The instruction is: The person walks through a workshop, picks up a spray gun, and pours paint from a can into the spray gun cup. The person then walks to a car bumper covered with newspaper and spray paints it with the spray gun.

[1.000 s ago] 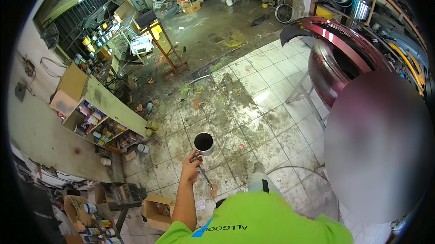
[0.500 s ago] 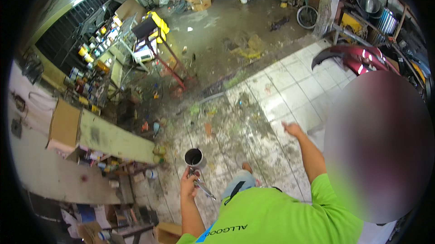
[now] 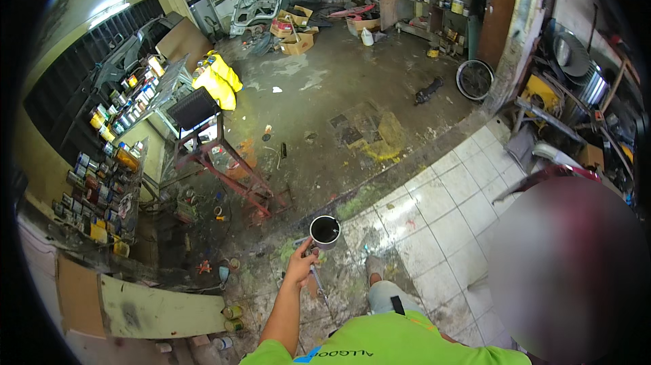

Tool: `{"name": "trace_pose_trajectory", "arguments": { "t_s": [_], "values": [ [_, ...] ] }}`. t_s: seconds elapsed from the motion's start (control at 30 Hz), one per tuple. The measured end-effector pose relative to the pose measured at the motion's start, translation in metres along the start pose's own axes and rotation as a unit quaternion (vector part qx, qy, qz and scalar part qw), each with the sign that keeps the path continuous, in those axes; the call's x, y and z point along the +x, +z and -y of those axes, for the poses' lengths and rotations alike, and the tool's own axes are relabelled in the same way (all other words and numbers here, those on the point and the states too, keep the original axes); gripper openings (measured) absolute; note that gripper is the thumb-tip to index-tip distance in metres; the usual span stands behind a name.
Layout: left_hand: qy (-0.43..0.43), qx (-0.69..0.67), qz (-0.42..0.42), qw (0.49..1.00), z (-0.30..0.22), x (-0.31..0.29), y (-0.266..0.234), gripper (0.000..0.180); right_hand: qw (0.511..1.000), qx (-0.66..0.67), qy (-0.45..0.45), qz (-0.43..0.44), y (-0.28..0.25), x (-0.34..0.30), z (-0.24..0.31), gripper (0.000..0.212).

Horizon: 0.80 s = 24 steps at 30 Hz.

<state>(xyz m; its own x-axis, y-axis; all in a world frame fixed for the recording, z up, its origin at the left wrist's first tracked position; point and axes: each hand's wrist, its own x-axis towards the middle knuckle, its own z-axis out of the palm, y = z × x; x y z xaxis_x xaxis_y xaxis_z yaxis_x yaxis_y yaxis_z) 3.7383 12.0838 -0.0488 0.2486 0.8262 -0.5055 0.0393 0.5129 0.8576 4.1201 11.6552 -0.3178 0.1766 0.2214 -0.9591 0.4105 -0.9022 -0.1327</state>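
Observation:
My left hand (image 3: 298,268) is closed on a paint spray gun (image 3: 317,279), held out over the floor at the lower middle. Its round metal cup (image 3: 325,232) has no lid, and I look down into its dark inside. Part of the gun's body is hidden by my fingers. Slim silver metal sticks out below the hand toward my body. My right hand is out of the picture; only the green sleeve (image 3: 498,355) shows on that side.
A red metal stand (image 3: 234,161) with a dark top stands ahead left. Paint cans (image 3: 102,188) crowd the left-hand shelves. White tiles (image 3: 434,250) meet a stained concrete floor (image 3: 305,107). A dark red car part (image 3: 542,178) lies at right, near a blurred patch.
My left hand has carried the spray gun forward and to the right. My right hand, pointing out over the tiles before, has left the view. The view has shifted toward the concrete area.

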Motion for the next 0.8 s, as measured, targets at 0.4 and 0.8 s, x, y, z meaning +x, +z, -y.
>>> {"name": "trace_pose_trajectory", "arguments": {
  "t_s": [0.4,0.8],
  "values": [
    [0.041,0.004,0.025,0.999,-0.211,0.312,-0.049,0.078,0.725,-0.582,-0.352,0.108,-0.31,0.215,0.5,0.042],
    [0.039,-0.144,0.02,0.989,-0.418,0.74,-0.066,0.08,0.895,-0.334,-0.287,-0.074,-0.486,0.153,0.773,0.042]
  ]
}}
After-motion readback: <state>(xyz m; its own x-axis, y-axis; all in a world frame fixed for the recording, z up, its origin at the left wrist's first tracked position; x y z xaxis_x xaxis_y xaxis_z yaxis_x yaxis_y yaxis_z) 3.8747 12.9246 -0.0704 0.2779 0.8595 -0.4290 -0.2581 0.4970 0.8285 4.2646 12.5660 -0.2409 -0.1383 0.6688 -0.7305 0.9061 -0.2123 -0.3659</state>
